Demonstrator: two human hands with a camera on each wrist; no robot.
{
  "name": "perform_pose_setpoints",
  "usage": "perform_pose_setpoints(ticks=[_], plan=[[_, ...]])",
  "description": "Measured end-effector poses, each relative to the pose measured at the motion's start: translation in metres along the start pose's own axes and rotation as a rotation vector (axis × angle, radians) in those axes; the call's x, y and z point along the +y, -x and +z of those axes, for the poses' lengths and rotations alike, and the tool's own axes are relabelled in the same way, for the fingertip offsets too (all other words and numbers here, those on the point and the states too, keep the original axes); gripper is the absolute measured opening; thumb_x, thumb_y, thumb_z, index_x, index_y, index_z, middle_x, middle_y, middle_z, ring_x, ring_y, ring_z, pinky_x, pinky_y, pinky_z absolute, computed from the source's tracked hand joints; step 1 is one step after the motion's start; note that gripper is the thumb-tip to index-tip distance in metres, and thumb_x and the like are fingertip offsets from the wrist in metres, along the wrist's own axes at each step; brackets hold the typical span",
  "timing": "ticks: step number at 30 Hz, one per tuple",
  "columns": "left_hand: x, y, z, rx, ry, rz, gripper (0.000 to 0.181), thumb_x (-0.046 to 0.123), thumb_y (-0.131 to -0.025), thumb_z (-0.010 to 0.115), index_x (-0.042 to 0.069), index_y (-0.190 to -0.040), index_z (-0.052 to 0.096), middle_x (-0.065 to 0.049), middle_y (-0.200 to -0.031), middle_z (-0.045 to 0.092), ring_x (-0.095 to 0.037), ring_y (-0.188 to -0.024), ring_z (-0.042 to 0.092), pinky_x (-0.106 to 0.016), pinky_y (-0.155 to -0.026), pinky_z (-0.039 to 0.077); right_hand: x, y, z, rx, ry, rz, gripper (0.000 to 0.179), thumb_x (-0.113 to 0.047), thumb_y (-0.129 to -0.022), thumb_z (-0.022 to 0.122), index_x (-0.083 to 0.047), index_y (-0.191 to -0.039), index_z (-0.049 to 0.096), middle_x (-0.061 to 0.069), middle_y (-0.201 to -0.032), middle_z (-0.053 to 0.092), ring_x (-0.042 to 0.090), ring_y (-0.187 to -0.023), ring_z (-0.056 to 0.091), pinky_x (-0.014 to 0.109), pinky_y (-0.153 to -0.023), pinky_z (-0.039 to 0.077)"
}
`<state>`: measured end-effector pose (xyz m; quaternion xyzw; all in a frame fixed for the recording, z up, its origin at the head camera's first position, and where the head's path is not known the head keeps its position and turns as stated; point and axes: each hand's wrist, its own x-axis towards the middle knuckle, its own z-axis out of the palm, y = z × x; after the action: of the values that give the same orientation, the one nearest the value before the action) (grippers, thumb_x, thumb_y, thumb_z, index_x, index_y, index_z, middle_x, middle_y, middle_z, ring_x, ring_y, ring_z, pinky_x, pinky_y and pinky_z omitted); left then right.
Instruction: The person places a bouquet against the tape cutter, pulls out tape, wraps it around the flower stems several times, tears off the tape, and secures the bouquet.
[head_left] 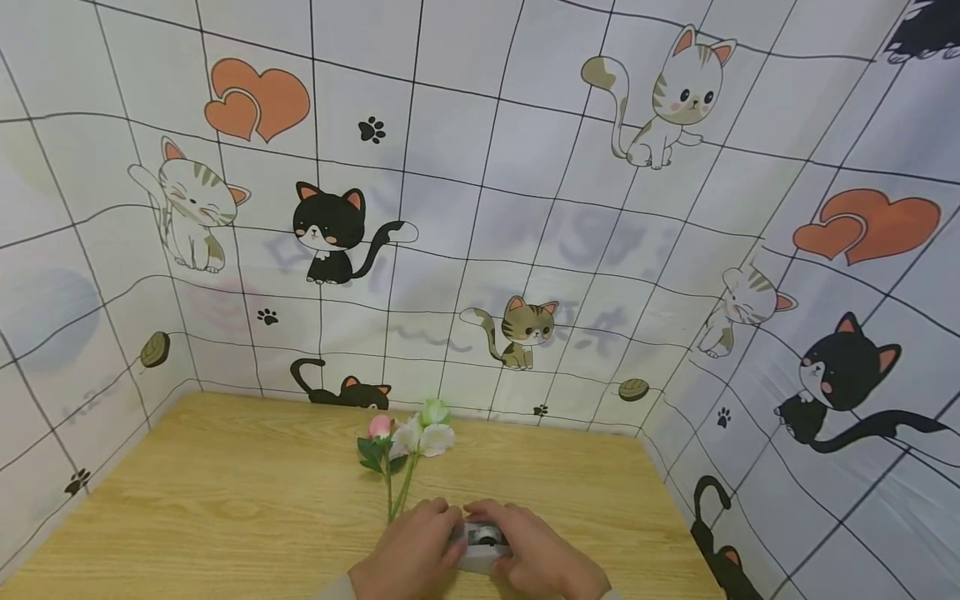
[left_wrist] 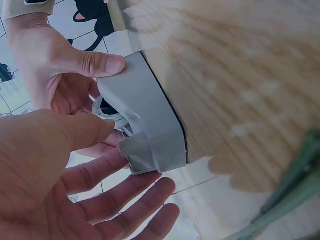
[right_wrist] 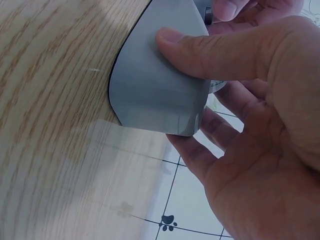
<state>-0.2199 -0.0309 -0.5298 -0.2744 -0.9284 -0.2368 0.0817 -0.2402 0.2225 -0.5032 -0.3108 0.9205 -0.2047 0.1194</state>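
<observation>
A grey tape dispenser (head_left: 482,557) with a tape roll (left_wrist: 107,109) inside stands on the wooden table. My right hand (head_left: 542,550) grips its right end. In the right wrist view the right thumb (right_wrist: 187,52) presses the grey side and the fingers lie on the far side. My left hand (head_left: 420,546) is at the left, cutter end. In the left wrist view the left thumb points at the roll, while the other fingers spread past the cutter. Whether tape lies between left thumb and index finger is hidden.
A pink flower (head_left: 380,427) and white-green flowers (head_left: 427,433) lie on the table (head_left: 225,483) beyond the left hand, stems toward it. A white cat-print sheet (head_left: 450,208) encloses the table at the back and sides.
</observation>
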Motion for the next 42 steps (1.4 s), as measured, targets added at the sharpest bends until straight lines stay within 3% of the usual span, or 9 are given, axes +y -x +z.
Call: perform_pose_setpoints(ticks=[11, 15, 21, 30, 42], plan=[[-0.001, -0.004, -0.001, -0.01, 0.056, 0.02, 0.011, 0.019, -0.11, 0.082, 0.019, -0.102, 0.074, 0.011, -0.091, 0.064, -0.001, -0.078, 0.054, -0.023, -0.065, 0.048, 0.004, -0.005, 0.001, -0.005, -0.036, -0.052, 0.084, 0.004, -0.091, 0.083, -0.037, -0.16, 0.062, -0.019, -0.147, 0.073, -0.002, -0.117, 0.062, 0.029, -0.107, 0.056], [-0.002, -0.004, 0.0, -0.006, 0.058, 0.024, 0.011, 0.019, -0.11, 0.081, 0.019, -0.102, 0.074, 0.01, -0.09, 0.064, 0.0, -0.077, 0.053, -0.023, -0.065, 0.048, 0.004, -0.006, 0.003, -0.001, -0.097, -0.056, 0.084, 0.008, -0.088, 0.081, -0.033, -0.16, 0.065, -0.016, -0.147, 0.075, -0.002, -0.116, 0.064, 0.025, -0.104, 0.057], [-0.002, -0.004, 0.003, 0.009, 0.048, 0.021, 0.011, 0.016, -0.112, 0.078, 0.016, -0.102, 0.075, 0.007, -0.089, 0.067, -0.002, -0.076, 0.056, -0.024, -0.063, 0.049, -0.001, -0.006, 0.004, -0.018, -0.207, 0.007, 0.058, -0.007, -0.099, 0.089, -0.024, -0.152, 0.073, -0.014, -0.139, 0.077, -0.003, -0.115, 0.066, 0.023, -0.099, 0.059], [-0.001, -0.007, 0.003, -0.018, 0.012, 0.002, 0.011, 0.015, -0.113, 0.078, 0.016, -0.103, 0.074, 0.005, -0.089, 0.067, -0.004, -0.077, 0.059, -0.024, -0.062, 0.05, -0.01, -0.01, 0.004, 0.029, -0.053, 0.003, 0.054, -0.01, -0.094, 0.094, -0.022, -0.145, 0.078, -0.015, -0.132, 0.08, -0.004, -0.113, 0.066, 0.025, -0.098, 0.06], [0.002, -0.006, -0.005, -0.017, 0.013, 0.002, 0.011, 0.013, -0.11, 0.082, 0.015, -0.102, 0.075, 0.005, -0.094, 0.066, -0.007, -0.08, 0.06, -0.025, -0.067, 0.054, -0.007, -0.013, 0.007, 0.028, -0.104, 0.022, 0.052, -0.005, -0.091, 0.091, -0.022, -0.14, 0.081, -0.018, -0.119, 0.079, -0.005, -0.101, 0.065, 0.022, -0.091, 0.058]])
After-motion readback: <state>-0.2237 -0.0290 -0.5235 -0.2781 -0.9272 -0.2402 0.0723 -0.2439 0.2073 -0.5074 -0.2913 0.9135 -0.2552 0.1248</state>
